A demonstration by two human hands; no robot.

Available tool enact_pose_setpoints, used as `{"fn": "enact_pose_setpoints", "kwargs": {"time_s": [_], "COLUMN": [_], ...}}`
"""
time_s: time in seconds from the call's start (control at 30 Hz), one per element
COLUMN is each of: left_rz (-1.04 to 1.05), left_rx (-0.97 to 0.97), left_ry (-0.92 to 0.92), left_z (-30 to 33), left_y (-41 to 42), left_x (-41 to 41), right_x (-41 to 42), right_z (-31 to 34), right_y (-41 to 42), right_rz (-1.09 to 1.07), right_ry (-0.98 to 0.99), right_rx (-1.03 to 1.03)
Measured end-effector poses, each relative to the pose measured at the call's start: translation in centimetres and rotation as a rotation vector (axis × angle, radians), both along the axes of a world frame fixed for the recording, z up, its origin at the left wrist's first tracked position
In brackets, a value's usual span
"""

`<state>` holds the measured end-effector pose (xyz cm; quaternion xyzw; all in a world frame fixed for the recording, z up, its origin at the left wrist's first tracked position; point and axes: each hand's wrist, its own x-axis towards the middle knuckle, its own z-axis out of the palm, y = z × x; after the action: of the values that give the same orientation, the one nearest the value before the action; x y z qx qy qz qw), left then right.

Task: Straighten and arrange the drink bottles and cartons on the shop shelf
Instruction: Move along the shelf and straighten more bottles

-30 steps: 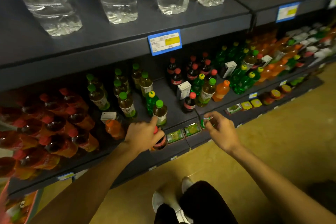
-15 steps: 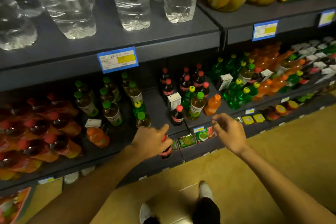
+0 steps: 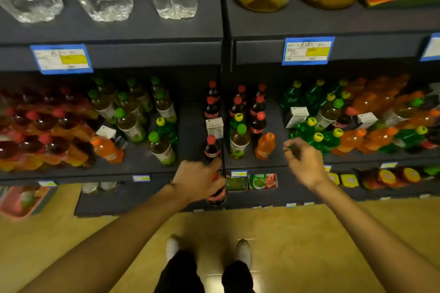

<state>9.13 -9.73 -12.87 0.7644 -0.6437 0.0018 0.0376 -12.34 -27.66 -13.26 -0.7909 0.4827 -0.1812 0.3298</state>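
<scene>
**Cola bottle gripped low at shelf edge; view swung left**

The left hand (image 3: 198, 179) held a dark cola bottle (image 3: 217, 194) w/ fingers curled round its upper part, grip pinching near the red cap; the bottle hung in front of the middle shelf (image 3: 133, 164) lip, below shelf level, same hold as 0.5 s before. The right hand (image 3: 303, 162) hovered w/ fingers loosely curled, holding nothing, just in front of the orange bottle (image 3: 264, 146) and green bottles (image 3: 309, 137). Vs the earlier frame it had lifted a bit off the small packs (image 3: 263, 181) on the lower shelf. On the shelf directly behind the left hand stood another red-capped cola (image 3: 211, 148), upright, w/ a white carton (image 3: 214, 127) behind it. The shelves sat more centred than before; both feet showed on the floor (image 3: 309, 245).
</scene>
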Motion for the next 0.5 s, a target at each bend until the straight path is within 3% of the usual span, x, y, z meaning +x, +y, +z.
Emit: {"fn": "enact_pose_setpoints", "kwargs": {"time_s": [0.27, 0.5], "left_rz": [0.051, 0.15], "left_rx": [0.017, -0.028], "left_ry": [0.004, 0.077], "left_z": [0.8, 1.2], "left_y": [-1.3, -1.7], "left_x": [0.3, 1.6], "right_x": [7.1, 13.0], "right_z": [-0.8, -1.8], "right_y": [-2.2, -4.0], "right_rz": [0.16, 0.324], "right_ry": [0.086, 0.491], "right_rx": [-0.055, -0.138]}}
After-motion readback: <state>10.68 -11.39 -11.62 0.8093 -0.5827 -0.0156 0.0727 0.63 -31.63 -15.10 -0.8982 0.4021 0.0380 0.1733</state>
